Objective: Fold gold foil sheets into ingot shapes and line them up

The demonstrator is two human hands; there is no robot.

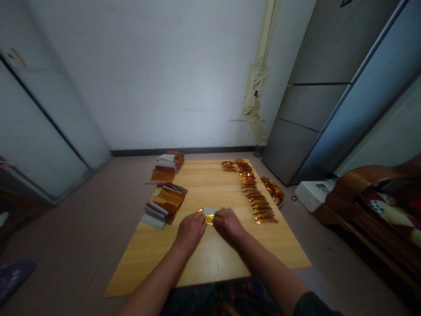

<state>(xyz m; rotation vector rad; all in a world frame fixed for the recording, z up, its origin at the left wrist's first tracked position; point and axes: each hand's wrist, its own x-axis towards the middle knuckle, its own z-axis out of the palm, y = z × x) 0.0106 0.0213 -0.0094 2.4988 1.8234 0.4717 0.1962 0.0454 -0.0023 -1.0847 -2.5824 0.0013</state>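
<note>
Both of my hands grip one sheet of shiny gold foil paper point(209, 218) above the middle of the wooden table point(210, 259). My left hand point(192, 227) is closed on the sheet's left side, and my right hand point(228, 224) on its right side. The sheet looks curled or partly folded, with a pale grey backing showing at its far edge; the fingers hide its ends. To the left lie loose stacks of gold and grey paper sheets point(171, 197). On the right, folded gold pieces point(259, 202) stand in a long overlapping row.
A container heaped with gold pieces point(273, 191) is beyond the table's right edge. A grey refrigerator point(296, 127) and a wooden bench point(368, 193) are on the right, with a white box point(311, 193) between them. A white wall point(171, 79) rises behind the table.
</note>
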